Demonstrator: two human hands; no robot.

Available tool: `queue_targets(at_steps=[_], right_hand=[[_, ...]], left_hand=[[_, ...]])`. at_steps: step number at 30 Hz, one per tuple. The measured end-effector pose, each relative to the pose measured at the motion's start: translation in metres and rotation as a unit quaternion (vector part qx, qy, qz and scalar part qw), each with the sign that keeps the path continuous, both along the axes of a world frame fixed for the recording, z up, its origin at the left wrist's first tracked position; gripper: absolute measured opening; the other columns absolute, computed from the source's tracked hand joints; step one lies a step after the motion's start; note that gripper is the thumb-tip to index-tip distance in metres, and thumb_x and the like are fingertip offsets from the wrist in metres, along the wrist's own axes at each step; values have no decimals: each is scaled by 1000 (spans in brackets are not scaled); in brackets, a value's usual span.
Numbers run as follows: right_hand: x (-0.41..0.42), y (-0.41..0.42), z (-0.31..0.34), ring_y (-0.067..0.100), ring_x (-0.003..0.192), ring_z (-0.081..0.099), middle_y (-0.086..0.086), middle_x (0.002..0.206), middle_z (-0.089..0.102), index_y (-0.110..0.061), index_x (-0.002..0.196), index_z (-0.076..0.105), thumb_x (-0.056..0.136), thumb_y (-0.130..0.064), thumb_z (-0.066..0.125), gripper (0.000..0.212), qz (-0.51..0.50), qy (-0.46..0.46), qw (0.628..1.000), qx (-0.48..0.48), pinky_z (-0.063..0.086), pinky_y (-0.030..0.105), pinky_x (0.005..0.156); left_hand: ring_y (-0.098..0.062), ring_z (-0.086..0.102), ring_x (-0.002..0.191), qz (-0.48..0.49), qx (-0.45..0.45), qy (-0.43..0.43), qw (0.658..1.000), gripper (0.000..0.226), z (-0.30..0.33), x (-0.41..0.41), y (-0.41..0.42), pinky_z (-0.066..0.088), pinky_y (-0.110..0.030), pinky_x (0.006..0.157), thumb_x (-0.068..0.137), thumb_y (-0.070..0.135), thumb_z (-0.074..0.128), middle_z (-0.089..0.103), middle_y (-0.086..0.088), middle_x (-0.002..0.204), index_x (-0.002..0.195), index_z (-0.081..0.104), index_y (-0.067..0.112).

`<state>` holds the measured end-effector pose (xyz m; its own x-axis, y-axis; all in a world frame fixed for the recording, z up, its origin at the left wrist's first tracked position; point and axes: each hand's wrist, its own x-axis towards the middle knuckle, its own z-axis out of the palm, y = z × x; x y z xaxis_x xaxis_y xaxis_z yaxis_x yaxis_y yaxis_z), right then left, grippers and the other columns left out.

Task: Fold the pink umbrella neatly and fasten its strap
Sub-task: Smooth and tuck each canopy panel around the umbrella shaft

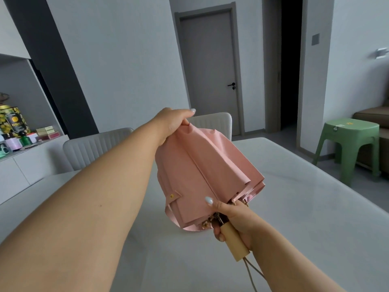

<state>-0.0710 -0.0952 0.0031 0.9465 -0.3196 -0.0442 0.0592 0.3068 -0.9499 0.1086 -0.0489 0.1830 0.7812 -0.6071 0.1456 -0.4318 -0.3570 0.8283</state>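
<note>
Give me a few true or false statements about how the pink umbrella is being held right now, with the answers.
1. The right hand grips the wooden handle. True.
2. The left hand rests flat on the table. False: it pinches the top of the pink umbrella.
3. The strap is fastened around the canopy. False: it hangs loose.
4. A green stool stands beside the table. True.

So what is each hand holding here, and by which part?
Both hold the pink umbrella: the left hand pinches the canopy's far top end, the right hand grips the wooden handle.
</note>
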Motion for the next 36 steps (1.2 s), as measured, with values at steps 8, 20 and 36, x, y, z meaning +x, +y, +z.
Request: queue_targets(at_steps=[8, 20, 36], right_hand=[[1, 0, -1, 21, 44, 48, 14, 69, 62, -2, 92, 64, 65, -35, 80, 45, -5, -9, 1000, 22, 41, 26, 42], [2, -4, -4, 20, 46, 50, 16, 80, 65, -2, 103, 64, 69, -37, 79, 51, 17, -14, 999, 39, 43, 26, 42], [1, -2, -4, 19, 46, 51, 22, 75, 64, -4, 88, 70, 69, -38, 78, 40, 29, -1, 1000, 3, 42, 26, 43]], left_hand=[[-13, 47, 58, -113, -165, 170, 965, 34, 0, 5, 7, 35, -26, 62, 91, 35, 61, 53, -1, 62, 64, 54, 17], [-10, 60, 61, -59, -226, 131, 964, 30, -12, 13, 8, 51, -25, 63, 93, 29, 65, 63, 2, 60, 70, 56, 10], [-12, 50, 76, -68, -82, 110, 988, 28, -7, 6, 13, 37, -32, 74, 94, 30, 57, 56, 6, 75, 68, 55, 21]])
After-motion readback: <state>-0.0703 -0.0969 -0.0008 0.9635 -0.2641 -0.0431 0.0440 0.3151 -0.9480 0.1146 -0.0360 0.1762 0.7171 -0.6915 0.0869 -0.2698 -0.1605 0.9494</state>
